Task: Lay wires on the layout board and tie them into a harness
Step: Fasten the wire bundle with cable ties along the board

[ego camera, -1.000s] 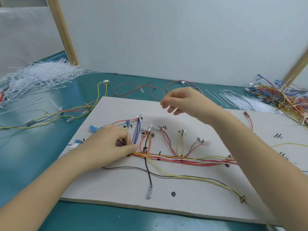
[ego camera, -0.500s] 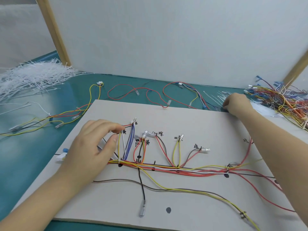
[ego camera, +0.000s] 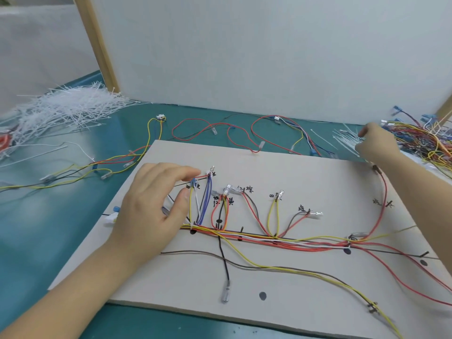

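A flat pale-grey rectangular layout board (ego camera: 305, 172) lies on the teal tabletop (ego camera: 73, 216), marked with black dots and handwritten labels. Across its middle runs a bundle of red, yellow, white and black wires (ego camera: 281, 241), with short loops branching up to small clear-sleeved terminals.

The left hand (ego camera: 156, 211) rests on the left part of the board. Its fingers are loosely spread, and the thumb and forefinger close in on the upright yellow and white wire branch (ego camera: 192, 204), at the blue connector; whether that grip actually pinches the wires, I cannot tell.

The right hand (ego camera: 375, 146) is stretched out beyond the far right corner of the board, at a small heap of white plastic cable ties (ego camera: 344, 139) lying just beside a tangled pile of multicoloured wires (ego camera: 420, 140). Its fingers are curled downward into the ties, but the picture is blurred there, so I cannot tell what its grip holds.

A much bigger heap of white cable ties (ego camera: 66, 108) lies at the far left of the tabletop, and loose red and yellow wires (ego camera: 220, 129) trail behind the board.
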Demonstrator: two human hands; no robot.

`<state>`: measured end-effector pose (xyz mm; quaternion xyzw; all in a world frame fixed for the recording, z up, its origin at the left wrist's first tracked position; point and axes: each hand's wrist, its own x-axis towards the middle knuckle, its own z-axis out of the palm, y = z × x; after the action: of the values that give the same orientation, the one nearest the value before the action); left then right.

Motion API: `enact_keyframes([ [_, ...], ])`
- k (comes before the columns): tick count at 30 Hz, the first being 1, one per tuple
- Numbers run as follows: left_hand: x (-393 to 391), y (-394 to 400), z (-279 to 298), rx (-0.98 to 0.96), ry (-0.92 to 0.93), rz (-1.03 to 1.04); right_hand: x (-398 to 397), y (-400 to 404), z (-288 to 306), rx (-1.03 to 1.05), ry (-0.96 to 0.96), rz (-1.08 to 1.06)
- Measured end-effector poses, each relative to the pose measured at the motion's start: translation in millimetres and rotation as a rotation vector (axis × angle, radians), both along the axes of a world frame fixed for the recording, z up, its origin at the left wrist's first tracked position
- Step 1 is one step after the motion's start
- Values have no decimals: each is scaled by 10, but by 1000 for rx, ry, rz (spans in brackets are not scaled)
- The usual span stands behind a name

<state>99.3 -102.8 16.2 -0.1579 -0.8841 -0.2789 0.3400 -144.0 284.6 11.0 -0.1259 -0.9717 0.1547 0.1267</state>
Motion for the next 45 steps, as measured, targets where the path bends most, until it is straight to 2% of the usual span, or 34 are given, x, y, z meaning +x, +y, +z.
enact_keyframes([
  [4, 7, 34, -33, -73, 17, -31, 79, 6, -9, 90, -35, 76],
  [6, 14, 41, -35, -83, 10, -20, 120, -1, -12, 69, -27, 70],
  [10, -33, 78, 38, -104, 16, -49, 329, -295, 312, -134, 177, 96],
  [12, -98, 118, 67, -152, -56, -61, 568, -607, 575, -288, 244, 228],
  [13, -139, 141, 76, -189, -140, -47, 743, -781, 684, -378, 221, 340],
  [15, -238, 167, 63, -292, -353, 7, 1173, -1106, 818, -477, 58, 593],
  [17, -332, 170, 39, -403, -530, 51, 1572, -1321, 830, -376, -126, 797],
  [19, -372, 176, -1, -392, -587, 38, 1835, -1441, 783, -223, -246, 883],
  [24, -336, 150, -92, -275, -533, 19, 1932, -1467, 601, -218, -414, 774],
  [32, -320, 164, -115, -207, -527, 13, 1803, -1471, 510, -210, -404, 705],
  [40, -384, 195, -116, -275, -534, 34, 1764, -1725, 373, -113, -402, 814],
  [45, -390, 226, -66, -428, -498, 39, 1775, -1761, 274, -95, -346, 834],
])
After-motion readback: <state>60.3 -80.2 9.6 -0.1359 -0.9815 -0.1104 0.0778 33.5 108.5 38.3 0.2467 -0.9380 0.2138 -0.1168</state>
